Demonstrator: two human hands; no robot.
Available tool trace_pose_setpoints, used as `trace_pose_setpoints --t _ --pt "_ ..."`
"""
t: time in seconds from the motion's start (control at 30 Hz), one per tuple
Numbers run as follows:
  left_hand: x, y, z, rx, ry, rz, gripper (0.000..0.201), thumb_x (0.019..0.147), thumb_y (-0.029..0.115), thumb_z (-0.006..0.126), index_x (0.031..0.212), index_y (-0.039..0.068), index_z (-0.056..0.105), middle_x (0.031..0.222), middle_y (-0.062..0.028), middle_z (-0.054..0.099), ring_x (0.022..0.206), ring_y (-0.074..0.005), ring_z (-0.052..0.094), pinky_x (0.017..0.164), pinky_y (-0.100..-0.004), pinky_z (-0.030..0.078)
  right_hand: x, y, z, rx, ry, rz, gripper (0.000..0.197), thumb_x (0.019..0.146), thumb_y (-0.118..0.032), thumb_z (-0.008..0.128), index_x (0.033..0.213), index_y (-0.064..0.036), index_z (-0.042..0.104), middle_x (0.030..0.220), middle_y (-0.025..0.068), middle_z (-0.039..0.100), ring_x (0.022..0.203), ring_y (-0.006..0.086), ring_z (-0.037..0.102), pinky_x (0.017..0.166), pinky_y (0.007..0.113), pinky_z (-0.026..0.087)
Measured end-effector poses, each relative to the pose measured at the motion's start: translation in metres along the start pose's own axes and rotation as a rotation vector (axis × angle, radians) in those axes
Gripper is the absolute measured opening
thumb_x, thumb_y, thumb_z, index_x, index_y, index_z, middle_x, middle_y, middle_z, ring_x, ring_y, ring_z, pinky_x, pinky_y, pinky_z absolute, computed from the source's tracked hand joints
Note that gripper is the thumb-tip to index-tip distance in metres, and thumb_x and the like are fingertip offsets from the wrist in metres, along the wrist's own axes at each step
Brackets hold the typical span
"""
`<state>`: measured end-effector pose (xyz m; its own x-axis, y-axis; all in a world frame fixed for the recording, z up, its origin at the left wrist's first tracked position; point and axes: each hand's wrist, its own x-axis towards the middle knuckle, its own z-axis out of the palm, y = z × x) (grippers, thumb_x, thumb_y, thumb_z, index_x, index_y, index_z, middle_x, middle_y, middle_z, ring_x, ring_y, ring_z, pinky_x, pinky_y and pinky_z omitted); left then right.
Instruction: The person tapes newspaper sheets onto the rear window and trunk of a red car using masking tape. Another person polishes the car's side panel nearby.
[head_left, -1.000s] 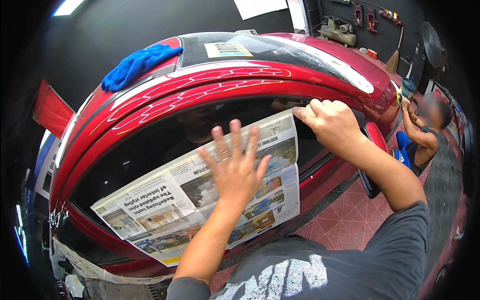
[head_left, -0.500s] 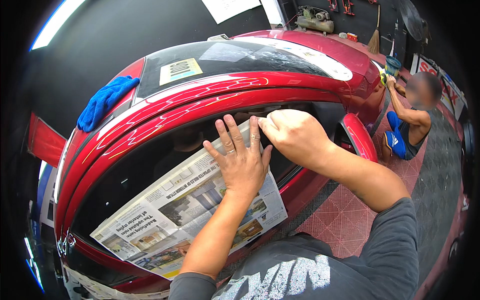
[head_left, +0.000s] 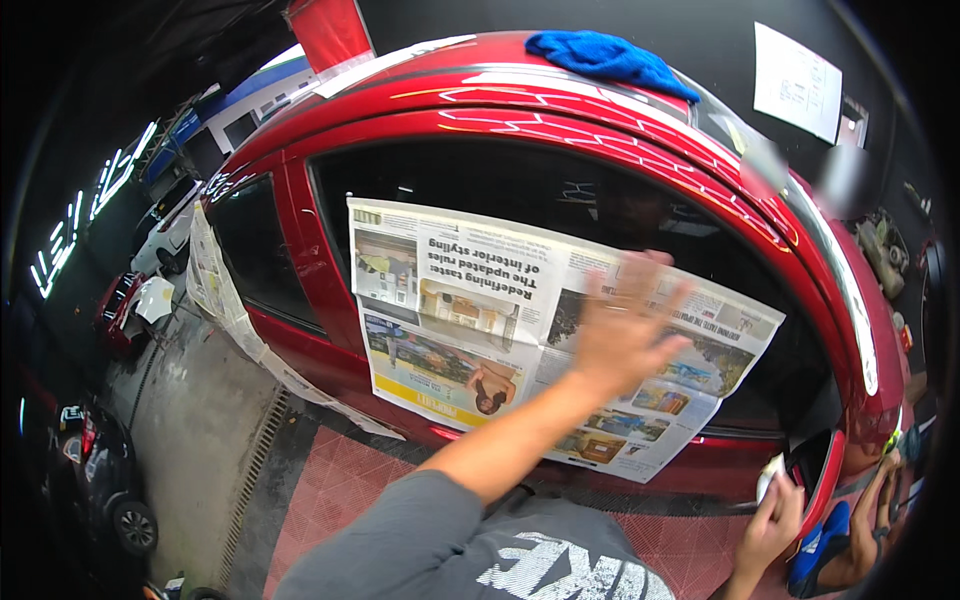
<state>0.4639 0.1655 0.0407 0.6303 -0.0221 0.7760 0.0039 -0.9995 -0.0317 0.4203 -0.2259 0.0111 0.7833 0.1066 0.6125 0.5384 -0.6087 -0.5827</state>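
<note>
While the left hand (head_left: pixel 628 335), fingers spread, grips nothing over the newspaper (head_left: pixel 535 350) covering the window's (head_left: pixel 480 175) lower part, the right hand (head_left: pixel 772 520) pinches a white object (head_left: pixel 771 477); smoothing seems underway, and next calls for keeping the sheet flat.

From my station I see a dark grey T-shirt (head_left: pixel 440 560), bold white lettering (head_left: pixel 575 575) across its front, a plain short sleeve (head_left: pixel 410 515) at its left, bare forearms (head_left: pixel 520 440).
</note>
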Motion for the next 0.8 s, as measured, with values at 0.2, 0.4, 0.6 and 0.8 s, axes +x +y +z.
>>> trace_pose_setpoints --t 0.2,0.4,0.6,0.8 --pt "-0.061 -0.236 -0.152 0.408 0.450 -0.617 0.060 0.109 0.035 0.071 0.161 0.007 0.062 0.165 -0.0247 0.055 0.154 -0.0430 0.048 0.129 -0.0574 0.034 -0.091 -0.015 0.019 0.031 -0.113 0.174 0.016 0.101 -0.001 0.082 0.117 0.0039 0.085 0.110 0.0185 0.085 0.105 0.0252 0.082 0.091 0.034 0.066" --pt "-0.040 -0.310 -0.217 -0.142 0.511 -0.966 0.043 0.106 0.029 0.078 0.135 -0.002 0.070 0.101 -0.0132 0.078 0.092 -0.0263 0.077 0.088 -0.0430 0.060 -0.102 -0.063 0.040 0.184 -0.187 0.054 0.014 0.100 0.003 0.073 0.113 0.0048 0.078 0.091 0.0160 0.071 0.078 0.0268 0.068 0.071 0.039 0.053" --pt "-0.033 -0.362 -0.199 -0.611 0.479 -0.955 0.031 0.108 0.028 0.083 0.112 -0.002 0.081 0.098 -0.0064 0.079 0.088 -0.0153 0.071 0.081 -0.0344 0.058 -0.126 -0.095 0.020 0.092 -0.143 0.046 0.019 0.094 0.003 0.081 0.112 -0.0013 0.081 0.084 0.0150 0.069 0.068 0.0285 0.066 0.063 0.039 0.051" --pt "-0.050 -0.458 -0.214 -1.016 0.273 -1.037 0.032 0.107 0.028 0.084 0.120 -0.002 0.081 0.110 -0.0105 0.083 0.093 -0.0197 0.078 0.084 -0.0356 0.063 -0.211 -0.130 -0.001 -0.018 -0.102 0.224 0.017 0.095 -0.012 0.086 0.112 -0.0108 0.085 0.082 0.0093 0.069 0.065 0.0299 0.069 0.061 0.043 0.054"
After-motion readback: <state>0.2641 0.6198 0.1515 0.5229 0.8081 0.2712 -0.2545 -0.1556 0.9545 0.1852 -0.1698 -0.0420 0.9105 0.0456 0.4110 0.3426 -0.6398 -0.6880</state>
